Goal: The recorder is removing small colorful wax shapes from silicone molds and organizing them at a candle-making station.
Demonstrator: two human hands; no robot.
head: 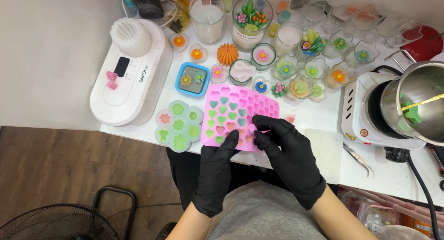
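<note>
- my left hand (217, 173) clamps the pink silicone heart mould (238, 116) from below
- right hand (286, 159) pinches a tiny pink wax heart (252, 127)
- squeeze harder and I reckon it snaps

We see both hands gloved: left hand (216, 175) and right hand (289, 156) each in a black, thin, snug disposable glove with a slight sheen and fine wrinkles at knuckles and finger joints. Glove cuffs end just past the wrists, edges a bit loose. Forearms above the cuffs are bare, no sleeves visible. We also see a grey knit garment over the lap or torso, dark clothing beneath it.
</note>
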